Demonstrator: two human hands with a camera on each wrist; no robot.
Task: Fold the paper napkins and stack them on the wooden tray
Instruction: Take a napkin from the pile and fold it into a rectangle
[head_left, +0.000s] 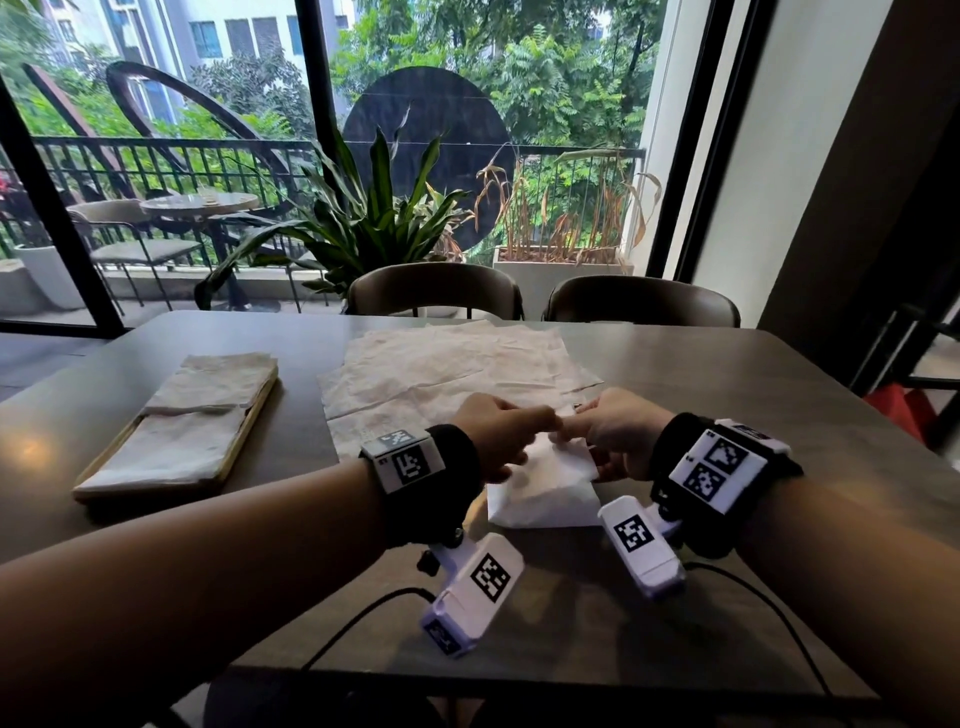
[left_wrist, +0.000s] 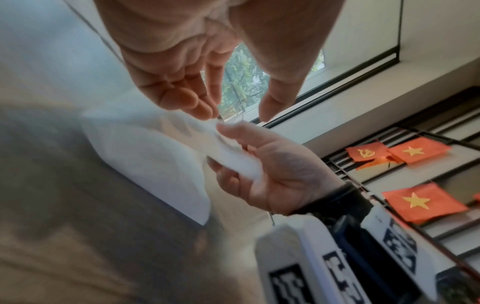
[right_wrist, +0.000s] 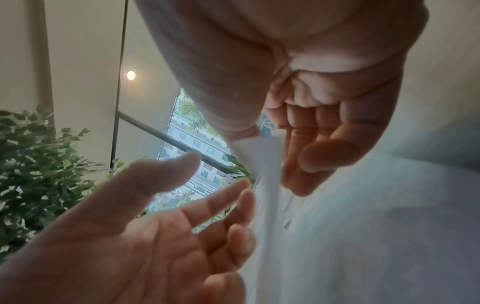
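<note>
Pinching the top edge of a white paper napkin (head_left: 545, 493) between thumb and curled fingers of the right hand (head_left: 623, 436), just above the near middle of the table (head_left: 727, 415), with the napkin's lower part resting on the tabletop. Meeting it with the left hand (head_left: 498, 436), knuckle to knuckle in the head view, which is hiding how that hand's fingers lie. Showing more from the left wrist view: the left hand (left_wrist: 182, 72) spread, thumb and fingers apart with window light between them, fingertips right at the napkin (left_wrist: 145, 160), and the right hand (left_wrist: 280, 174) clamping the sheet with the thumb on top. Confirming from the right wrist view: the left hand (right_wrist: 130, 236) loose and extended, fingertips touching the napkin (right_wrist: 267, 164) without closing on it, thumb well clear; the right hand (right_wrist: 324, 133) gripping the sheet's upper corner. Lying only in the head view: a wooden tray (head_left: 244, 441) near the table's left edge, carrying folded napkins (head_left: 197, 415), and a loose spread of unfolded napkins (head_left: 447, 374) at the middle toward the far edge, just beyond both hands. Appearing only from the left wrist: red flags (left_wrist: 420, 201) with yellow stars. Appearing only from the right wrist: a leafy plant (right_wrist: 39, 174) and a ceiling light (right_wrist: 131, 75).
</note>
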